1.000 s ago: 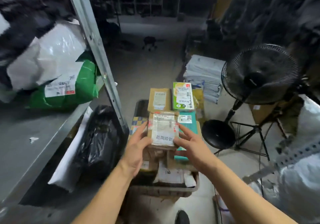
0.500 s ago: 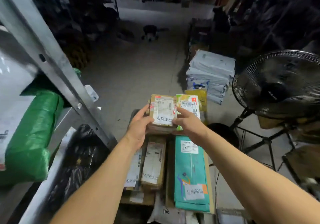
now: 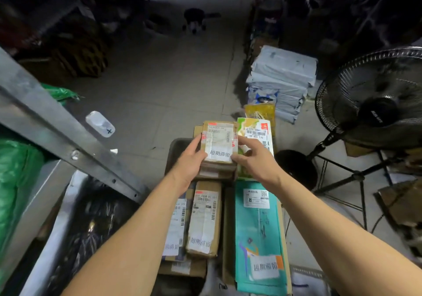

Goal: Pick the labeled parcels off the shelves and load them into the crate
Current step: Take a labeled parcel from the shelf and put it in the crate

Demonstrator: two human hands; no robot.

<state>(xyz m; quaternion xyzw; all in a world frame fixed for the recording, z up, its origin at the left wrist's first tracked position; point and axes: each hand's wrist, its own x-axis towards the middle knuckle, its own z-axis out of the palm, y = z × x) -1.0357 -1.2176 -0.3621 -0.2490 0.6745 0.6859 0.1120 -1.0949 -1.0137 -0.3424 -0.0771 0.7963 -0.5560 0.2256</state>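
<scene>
A small brown cardboard parcel (image 3: 218, 143) with a white label sits at the far end of the crate (image 3: 177, 149), on top of other boxes. My left hand (image 3: 190, 162) grips its left side and my right hand (image 3: 252, 158) grips its right side, thumbs at the near edge. Right of it lies a green and white labeled parcel (image 3: 257, 133). Nearer me the crate holds a long brown parcel (image 3: 204, 218) and a teal parcel (image 3: 259, 234), both labeled. The crate's near end is hidden under parcels.
A grey metal shelf post (image 3: 57, 126) slants across the left, with a green bag (image 3: 16, 181) on the shelf and a black bag (image 3: 91, 222) below. A black standing fan (image 3: 376, 106) stands right of the crate. Stacked grey mailers (image 3: 280, 81) lie beyond on the tiled floor.
Both hands have carried the small brown parcel away from me, from above the crate's near part to its far end, where it now rests on other boxes.
</scene>
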